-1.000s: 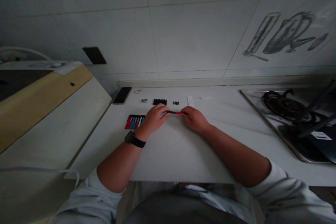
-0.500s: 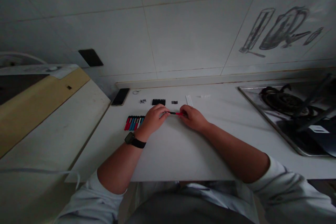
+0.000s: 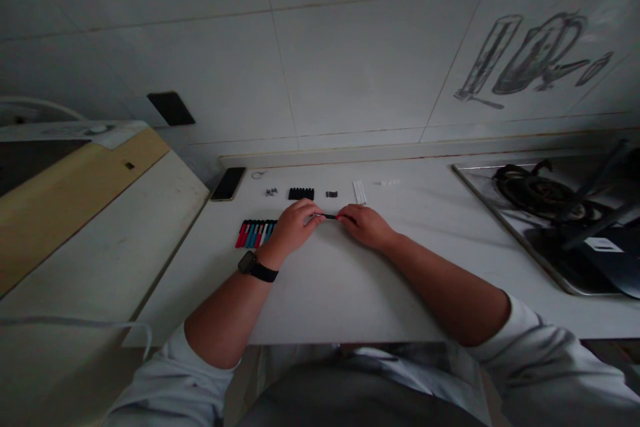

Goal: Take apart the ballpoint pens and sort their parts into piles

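Between my two hands a thin black and red pen (image 3: 329,216) lies level, its silvery end on the left. The fingertips of my left hand (image 3: 295,227), with a watch on that wrist, are pinched on the silvery end. My right hand (image 3: 370,227) is closed around the red part and covers most of it. A row of red, blue and white pen barrels with black ends (image 3: 256,233) lies beside my left hand, partly hidden by it. Black grip-like pieces (image 3: 301,194) lie just beyond the left fingers. Thin white sticks (image 3: 359,192) lie beyond my right hand.
Small dark metal bits (image 3: 271,192), small dark pieces (image 3: 331,194), small white pieces (image 3: 390,183) and a ring (image 3: 257,175) lie along the back of the white counter (image 3: 340,293). A phone (image 3: 229,184) is at the back left. A gas stove (image 3: 545,197) bounds the right.
My right hand has shifted slightly left along the pen, so less of its red part shows. The left hand keeps its pinch in nearly the same place.
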Demonstrator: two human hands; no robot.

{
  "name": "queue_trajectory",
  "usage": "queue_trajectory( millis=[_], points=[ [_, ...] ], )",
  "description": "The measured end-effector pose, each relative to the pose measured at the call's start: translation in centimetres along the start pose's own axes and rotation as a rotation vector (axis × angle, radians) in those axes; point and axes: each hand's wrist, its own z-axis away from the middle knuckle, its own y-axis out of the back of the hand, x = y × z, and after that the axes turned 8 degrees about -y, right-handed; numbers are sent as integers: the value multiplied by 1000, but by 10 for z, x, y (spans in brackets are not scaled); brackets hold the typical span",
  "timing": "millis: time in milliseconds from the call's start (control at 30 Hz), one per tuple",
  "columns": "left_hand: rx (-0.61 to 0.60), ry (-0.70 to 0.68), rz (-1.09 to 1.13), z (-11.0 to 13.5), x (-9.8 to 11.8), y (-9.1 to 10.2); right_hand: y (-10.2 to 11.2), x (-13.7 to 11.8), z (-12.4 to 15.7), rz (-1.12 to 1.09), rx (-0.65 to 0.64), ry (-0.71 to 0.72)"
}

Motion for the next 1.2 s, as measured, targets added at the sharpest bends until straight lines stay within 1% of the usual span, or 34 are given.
queue_trajectory(
  millis=[133,300,500,733,867,1067,1200],
  points=[
    [-15,-3,-1,0,0,-1,-1,2,0,14,29,-86],
    [-19,4,-5,0,1,0,2,1,-2,20,-37,11],
    [-27,40,-45,1,-3,1,4,3,-2,56,3,-45],
    [-22,99,-93,4,-12,3,15,1,1,279,-1,-129],
    [-50,87,-107,4,-11,4,17,0,2,338,-34,-139],
    [-105,37,-126,4,-7,5,15,2,2,333,-40,-119],
    [-150,20,-155,3,-5,8,17,-1,2,357,-81,-139]
  ],
)
